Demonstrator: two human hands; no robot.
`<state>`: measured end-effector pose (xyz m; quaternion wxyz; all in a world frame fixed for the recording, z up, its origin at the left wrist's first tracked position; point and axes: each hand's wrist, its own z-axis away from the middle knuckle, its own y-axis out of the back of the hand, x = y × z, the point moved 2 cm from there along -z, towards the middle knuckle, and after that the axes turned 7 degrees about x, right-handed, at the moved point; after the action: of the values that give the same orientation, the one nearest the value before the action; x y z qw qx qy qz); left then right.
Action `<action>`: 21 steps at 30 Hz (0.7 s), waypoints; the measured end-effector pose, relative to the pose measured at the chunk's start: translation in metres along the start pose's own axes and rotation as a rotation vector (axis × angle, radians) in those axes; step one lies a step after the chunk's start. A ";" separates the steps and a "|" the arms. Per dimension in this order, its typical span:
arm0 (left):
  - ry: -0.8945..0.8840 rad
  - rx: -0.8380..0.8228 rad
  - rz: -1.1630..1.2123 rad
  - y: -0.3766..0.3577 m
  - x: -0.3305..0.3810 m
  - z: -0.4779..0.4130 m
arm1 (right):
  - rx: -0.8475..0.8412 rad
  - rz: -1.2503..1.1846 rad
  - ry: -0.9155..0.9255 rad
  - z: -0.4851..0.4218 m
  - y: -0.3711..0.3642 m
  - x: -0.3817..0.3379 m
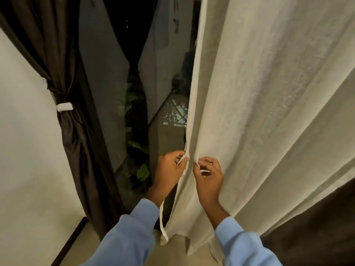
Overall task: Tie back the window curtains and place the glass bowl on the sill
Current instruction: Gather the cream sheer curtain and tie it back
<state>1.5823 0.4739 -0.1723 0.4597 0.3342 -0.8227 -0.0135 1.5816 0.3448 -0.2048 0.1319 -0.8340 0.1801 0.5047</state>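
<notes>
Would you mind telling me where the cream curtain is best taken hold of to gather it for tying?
Grip the cream curtain along its free edge, near where the left hand pinches the white strip, coming from the window side. It hangs in loose vertical folds, so that edge probably bunches away from the glass easily.

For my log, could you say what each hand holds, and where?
Left hand pinches the cream curtain at its inner edge, with a white strip; right hand pinches a fold beside it.
</notes>
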 end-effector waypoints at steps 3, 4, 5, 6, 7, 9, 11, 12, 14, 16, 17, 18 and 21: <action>-0.032 0.017 -0.009 -0.004 0.007 0.010 | -0.068 -0.040 -0.001 0.001 0.000 0.000; -0.035 0.021 -0.015 -0.005 0.010 0.013 | -0.084 -0.039 0.002 0.001 0.001 0.000; -0.033 0.023 -0.028 -0.006 0.012 0.017 | -0.101 -0.031 0.009 0.001 0.003 0.001; -0.031 0.025 -0.042 -0.008 0.015 0.020 | -0.120 -0.020 0.017 0.002 0.006 0.002; -0.021 0.029 -0.049 -0.009 0.018 0.024 | -0.142 -0.017 0.023 0.002 0.010 0.003; 0.003 0.022 -0.047 -0.009 0.023 0.028 | -0.171 -0.021 0.026 0.004 0.014 0.004; 0.014 -0.003 -0.051 -0.008 0.030 0.031 | -0.204 -0.028 0.014 0.005 0.018 0.005; 0.019 -0.026 -0.066 -0.008 0.034 0.034 | -0.225 -0.031 0.004 0.006 0.021 0.005; 0.036 -0.077 -0.121 -0.006 0.042 0.038 | -0.258 -0.044 -0.012 0.007 0.024 0.006; 0.047 -0.132 -0.178 -0.004 0.045 0.039 | -0.272 -0.041 -0.005 0.006 0.027 0.008; 0.045 -0.163 -0.177 -0.002 0.047 0.041 | -0.276 -0.038 0.002 0.006 0.029 0.008; 0.041 -0.189 -0.150 0.001 0.049 0.041 | -0.277 -0.031 0.005 0.004 0.030 0.008; 0.080 -0.147 -0.045 0.010 0.055 0.045 | -0.273 -0.003 0.008 0.001 0.031 0.006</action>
<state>1.5233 0.4383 -0.1537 0.5148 0.3182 -0.7929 -0.0707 1.5702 0.3166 -0.2119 0.0171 -0.8466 0.1089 0.5208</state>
